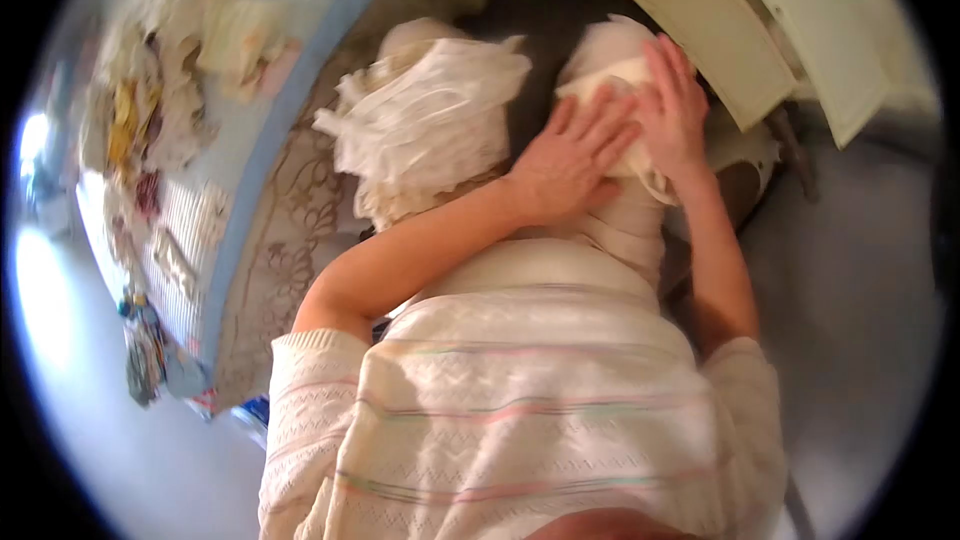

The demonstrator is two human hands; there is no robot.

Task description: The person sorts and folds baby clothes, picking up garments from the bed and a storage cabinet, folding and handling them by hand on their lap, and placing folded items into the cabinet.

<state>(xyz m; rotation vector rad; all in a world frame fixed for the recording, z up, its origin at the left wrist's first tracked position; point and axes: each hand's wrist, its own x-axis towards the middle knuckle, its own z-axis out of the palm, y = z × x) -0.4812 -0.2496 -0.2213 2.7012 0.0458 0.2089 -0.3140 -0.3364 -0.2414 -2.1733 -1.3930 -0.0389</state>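
Spread flat, my left hand (575,160) lies on a cream cloth (628,75) over my right knee, fingers apart. My right hand (677,105) rests on the same cloth at its right edge, its fingers stretched out and pointing away from me. Between the two hands the cloth looks smooth, and part of it is hidden under them. On my other knee sits a loose pile of white and cream cloth pieces (430,110), which neither hand touches.
At the left, a surface with a blue edge (290,90) bears scattered pale cloth pieces (235,35), a yellow piece and a dark red one. Cream panels (700,25) stand at the upper right, beside a dark metal part (795,155). Grey floor (850,310) shows at the right.
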